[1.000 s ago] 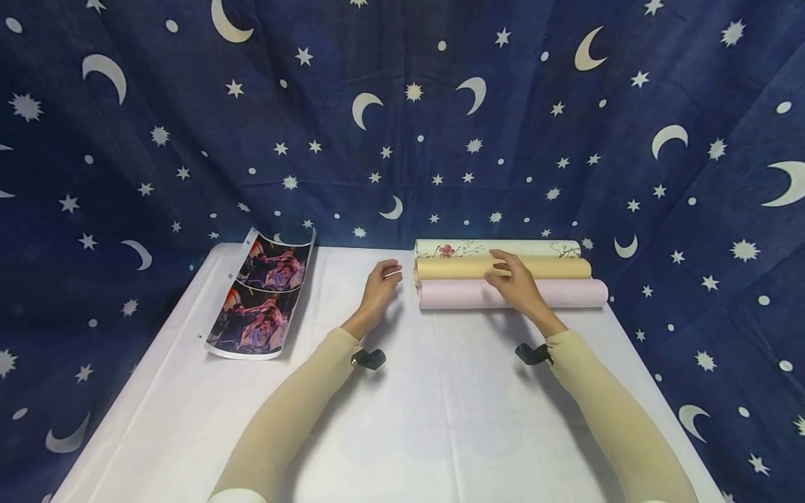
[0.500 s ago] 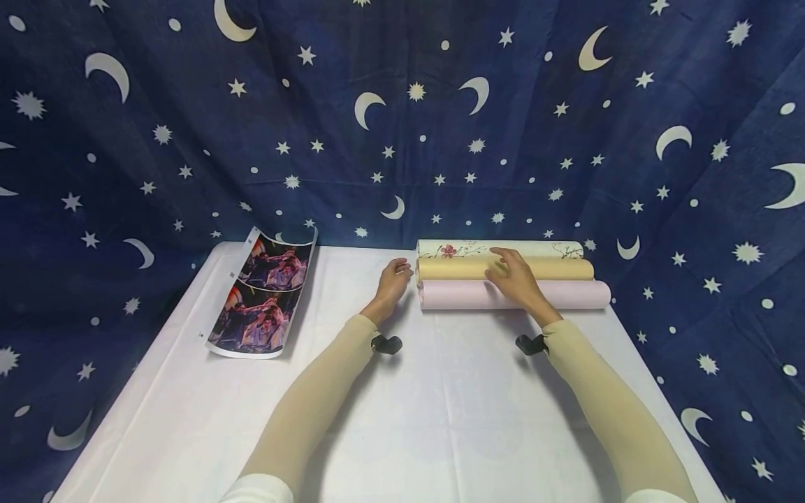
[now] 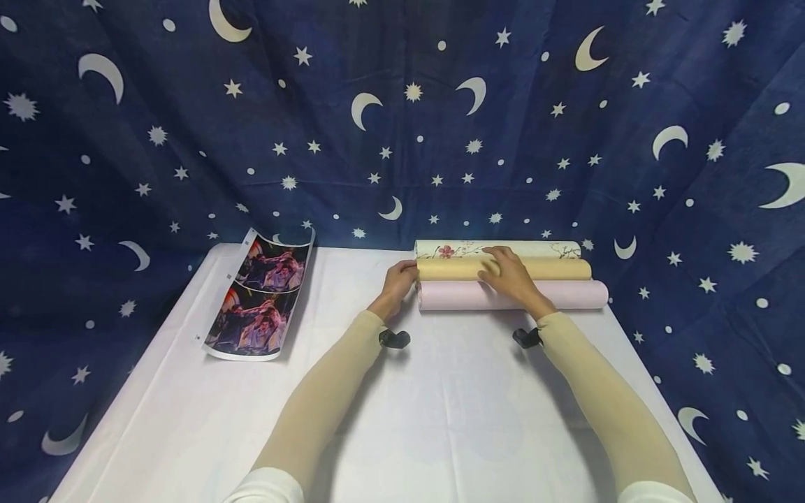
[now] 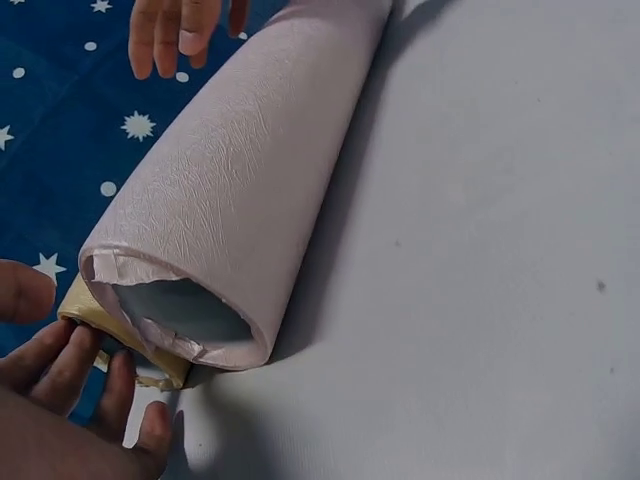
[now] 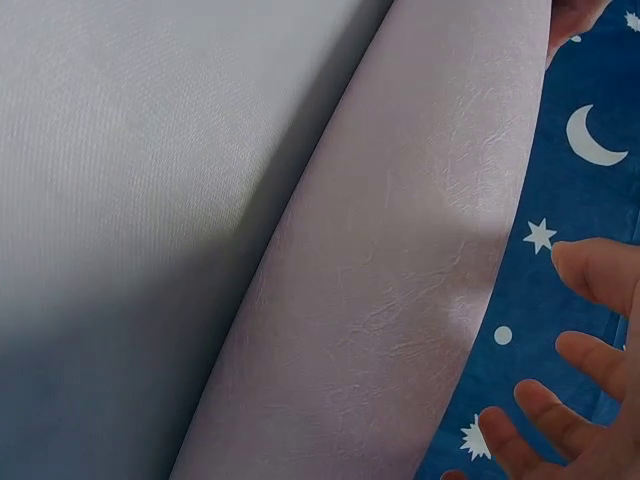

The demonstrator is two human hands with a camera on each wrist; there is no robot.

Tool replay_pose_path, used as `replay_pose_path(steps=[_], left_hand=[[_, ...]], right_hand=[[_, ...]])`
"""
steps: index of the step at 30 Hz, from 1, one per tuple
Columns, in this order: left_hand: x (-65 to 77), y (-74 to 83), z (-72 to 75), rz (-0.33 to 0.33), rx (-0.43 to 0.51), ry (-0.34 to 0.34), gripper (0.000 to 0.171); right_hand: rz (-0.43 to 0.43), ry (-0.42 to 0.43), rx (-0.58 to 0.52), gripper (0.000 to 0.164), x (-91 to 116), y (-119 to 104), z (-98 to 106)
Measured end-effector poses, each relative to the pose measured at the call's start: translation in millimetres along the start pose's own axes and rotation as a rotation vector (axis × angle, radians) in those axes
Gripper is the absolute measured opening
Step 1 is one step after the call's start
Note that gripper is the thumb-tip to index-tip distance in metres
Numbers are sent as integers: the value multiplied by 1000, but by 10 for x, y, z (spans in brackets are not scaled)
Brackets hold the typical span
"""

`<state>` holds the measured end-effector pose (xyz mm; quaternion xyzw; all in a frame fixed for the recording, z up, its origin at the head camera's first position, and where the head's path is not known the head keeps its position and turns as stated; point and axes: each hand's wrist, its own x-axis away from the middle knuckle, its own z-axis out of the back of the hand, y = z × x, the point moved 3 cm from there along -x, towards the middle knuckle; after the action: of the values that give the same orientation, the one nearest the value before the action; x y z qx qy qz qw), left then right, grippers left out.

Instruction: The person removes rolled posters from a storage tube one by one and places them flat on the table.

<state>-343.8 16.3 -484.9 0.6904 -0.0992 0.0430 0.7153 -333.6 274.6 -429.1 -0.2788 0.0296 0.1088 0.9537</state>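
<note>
Three wallpaper rolls lie side by side at the back right of the table in the head view. The pink roll is in front, the yellow roll in the middle, and the white floral roll at the back. My left hand has its fingertips at the left end of the yellow roll; in the left wrist view its fingers touch that rim, the thumb apart from it. My right hand is over the yellow roll, thumb and fingers spread. The pink roll hides the yellow one in the right wrist view.
A curled printed sheet with two dark stage pictures lies at the back left. White cloth covers the table. A blue curtain with moons and stars hangs behind and at both sides.
My left hand has moved right and reached the yellow roll's left end. My right hand has shifted slightly left above the rolls, which have stayed in place.
</note>
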Motion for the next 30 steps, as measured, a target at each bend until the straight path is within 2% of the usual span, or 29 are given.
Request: replay_pose_path(steps=[5,11,17,21,25,30], left_hand=[[-2,35,-2,11,81,6,38],[0,160,-50,-44,155,5,37],[42,337,-108,-109,164,-11,37],[84,438,-149,-141,170,-17,37],[112,490,-178,-158,186,-18,36],[137,509,-182,-163,178,-17,35]], right_hand=[[3,-24,26,66,-33,5,-15],[51,-39,73,69,-69,4,10],[93,-43,155,77,-121,17,40],[89,-51,198,82,-160,78,82],[79,-67,258,84,-175,188,114],[125,-81,290,83,-180,278,109]])
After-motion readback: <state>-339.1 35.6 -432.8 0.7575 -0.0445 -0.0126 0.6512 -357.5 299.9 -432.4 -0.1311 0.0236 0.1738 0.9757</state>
